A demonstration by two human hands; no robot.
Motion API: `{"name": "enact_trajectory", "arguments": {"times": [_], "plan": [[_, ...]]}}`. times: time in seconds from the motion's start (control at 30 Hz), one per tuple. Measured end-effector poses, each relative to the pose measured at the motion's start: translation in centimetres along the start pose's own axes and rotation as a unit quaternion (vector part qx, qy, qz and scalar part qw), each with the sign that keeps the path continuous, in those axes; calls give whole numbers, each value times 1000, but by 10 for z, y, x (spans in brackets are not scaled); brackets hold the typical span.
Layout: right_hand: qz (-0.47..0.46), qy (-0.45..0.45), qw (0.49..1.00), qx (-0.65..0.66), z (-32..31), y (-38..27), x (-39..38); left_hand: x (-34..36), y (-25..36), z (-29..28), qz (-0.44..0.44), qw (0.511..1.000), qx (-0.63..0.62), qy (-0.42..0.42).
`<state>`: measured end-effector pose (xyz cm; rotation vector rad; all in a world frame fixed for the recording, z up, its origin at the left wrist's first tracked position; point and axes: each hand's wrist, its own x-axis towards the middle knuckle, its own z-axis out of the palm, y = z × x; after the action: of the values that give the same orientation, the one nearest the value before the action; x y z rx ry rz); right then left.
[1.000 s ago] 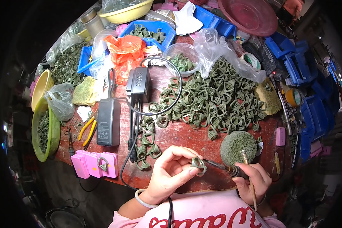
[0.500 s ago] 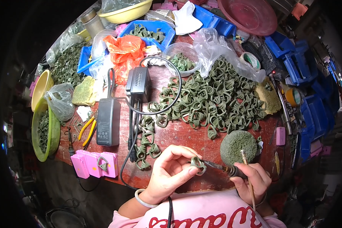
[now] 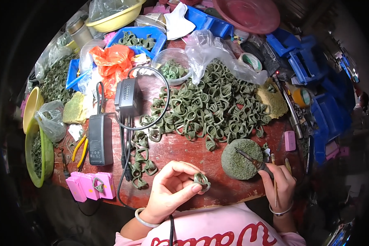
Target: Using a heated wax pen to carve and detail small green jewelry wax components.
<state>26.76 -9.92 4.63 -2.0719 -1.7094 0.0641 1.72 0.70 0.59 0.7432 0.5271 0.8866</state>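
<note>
My left hand (image 3: 170, 186) pinches a green wax ring (image 3: 201, 181) between thumb and fingers, above the table's near edge. In my right hand (image 3: 282, 187) is an electric wax pen (image 3: 260, 165) with a dark handle and a thin metal tip. The same hand also keeps a slim wooden-handled tool (image 3: 275, 192) between its fingers, pointing down toward the wrist. The wax pen's tip meets or hovers just over a round, rough green pad (image 3: 238, 170); contact is hard to tell. Beyond both hands lies a large heap of green wax rings (image 3: 217, 102).
Black power boxes (image 3: 100, 139) with looping cables stand left of centre. Pink blocks (image 3: 84, 186), one bearing a ring, sit at the left front edge, near yellow-handled pliers (image 3: 81, 149). Blue bins (image 3: 326, 119) line the right side. An orange plastic bag (image 3: 110, 65) lies farther back.
My right hand has drawn the wax pen away from the ring, rightward, bringing its tip to the green pad. My left hand still grips the ring. The whole view has shifted slightly.
</note>
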Motion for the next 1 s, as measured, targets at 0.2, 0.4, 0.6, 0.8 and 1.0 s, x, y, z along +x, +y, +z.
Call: {"name": "enact_trajectory", "arguments": {"times": [0.2, 0.4, 0.6, 0.8, 1.0], "plan": [[10, 5, 1000, -16, 0, -2, 0, 1, 0, 0, -9, 1000, 3, -6], [6, 6, 1000, 0, 0, 2, 1, -1, 0, -1, -7, 1000, 10, -5], [14, 8, 1000, 2, 3, 0, 2, 0, -2, -3, -12, 1000, 14, -21], [17, 8, 1000, -3, 5, 0, 2, -1, -3, -5, -8, 1000, 9, -15], [23, 21, 997, 67, -2, 0, -3, -2, -3, -4, -16, 1000, -8, -9]]}}
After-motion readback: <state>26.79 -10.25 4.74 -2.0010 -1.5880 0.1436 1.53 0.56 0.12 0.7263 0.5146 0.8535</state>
